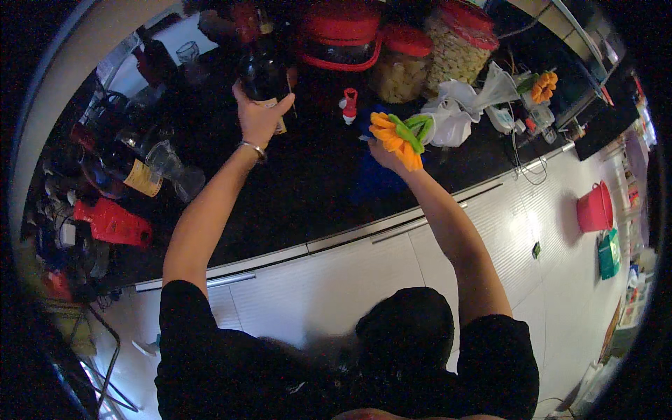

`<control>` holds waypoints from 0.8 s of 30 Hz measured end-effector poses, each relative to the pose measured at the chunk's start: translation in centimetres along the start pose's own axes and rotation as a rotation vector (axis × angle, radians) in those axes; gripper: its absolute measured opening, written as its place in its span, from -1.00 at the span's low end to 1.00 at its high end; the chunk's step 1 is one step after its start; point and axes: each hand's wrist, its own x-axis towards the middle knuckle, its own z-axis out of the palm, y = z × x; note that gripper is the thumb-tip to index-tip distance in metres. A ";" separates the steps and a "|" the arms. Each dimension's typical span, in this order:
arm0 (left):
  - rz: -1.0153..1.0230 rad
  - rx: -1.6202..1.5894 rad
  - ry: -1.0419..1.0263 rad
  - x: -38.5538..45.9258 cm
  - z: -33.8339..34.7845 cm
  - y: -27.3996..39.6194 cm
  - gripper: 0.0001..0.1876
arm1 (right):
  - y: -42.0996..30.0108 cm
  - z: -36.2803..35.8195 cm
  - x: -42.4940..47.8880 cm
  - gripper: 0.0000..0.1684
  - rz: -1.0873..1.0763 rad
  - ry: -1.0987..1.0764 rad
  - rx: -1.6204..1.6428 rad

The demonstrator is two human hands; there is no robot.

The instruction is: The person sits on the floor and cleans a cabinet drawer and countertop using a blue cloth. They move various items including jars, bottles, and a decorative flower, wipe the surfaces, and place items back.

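My left hand (260, 115), with a bracelet at the wrist, grips the lower part of a dark glass bottle (260, 68). A pale label shows under my fingers. My right hand (387, 156) is low over the black counter (294, 173), on or beside a dark blue cloth-like patch (370, 176). An orange fabric flower (396, 139) with green leaves overhangs this hand and hides much of it, so I cannot tell what its fingers hold. White wrapping (451, 118) extends from the flower. A small red and white object (349, 106) stands between my hands.
Red-lidded jars (401, 76) and a red-rimmed container (341, 39) line the back. Left are another labelled bottle (142, 176), a clear glass (181, 170) and a red plastic item (118, 223). Cables (517, 157) hang over the counter edge. A pink bucket (595, 211) is at right.
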 end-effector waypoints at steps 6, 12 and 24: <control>0.105 0.044 -0.010 1.6 1.3 -3.6 -0.03 | -1.0 0.9 -0.4 -0.41 -0.266 0.120 -1.129; 0.013 -0.236 -0.059 1.1 1.0 -1.6 0.03 | -5.0 6.9 -3.9 -0.32 -0.166 -0.084 -1.673; -0.091 0.478 0.166 -9.9 -18.0 -2.0 -0.37 | -6.9 13.0 -7.2 -0.29 -0.178 -0.311 -1.736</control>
